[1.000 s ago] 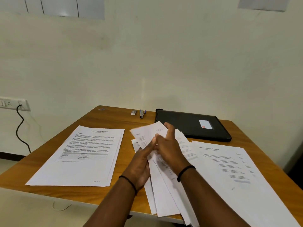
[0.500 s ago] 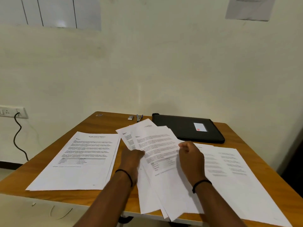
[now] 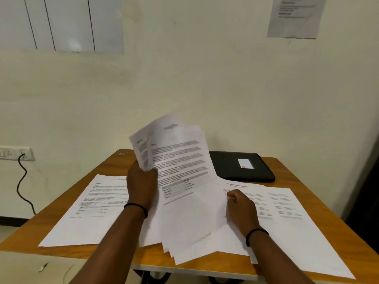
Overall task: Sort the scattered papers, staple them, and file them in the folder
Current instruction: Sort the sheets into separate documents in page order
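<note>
A fanned bundle of printed papers (image 3: 180, 173) is tilted up off the table in the middle of the view. My left hand (image 3: 141, 185) grips its left edge and my right hand (image 3: 241, 208) grips its right edge. A flat sheet pile (image 3: 90, 210) lies on the left of the wooden table (image 3: 287, 167). More printed sheets (image 3: 285, 214) lie flat on the right. The black folder (image 3: 242, 168) lies closed at the back right, with a white label on its cover. The raised papers hide the back middle of the table, and no stapler is in view.
A wall socket (image 3: 16, 153) with a black cable hanging from it is on the left wall. A printed notice (image 3: 297, 15) is stuck high on the right of the wall. The table's front edge runs just below the papers.
Both hands have lifted the bundle, so its far end now stands up off the table. The raised sheets now cover the stapler at the back of the table.
</note>
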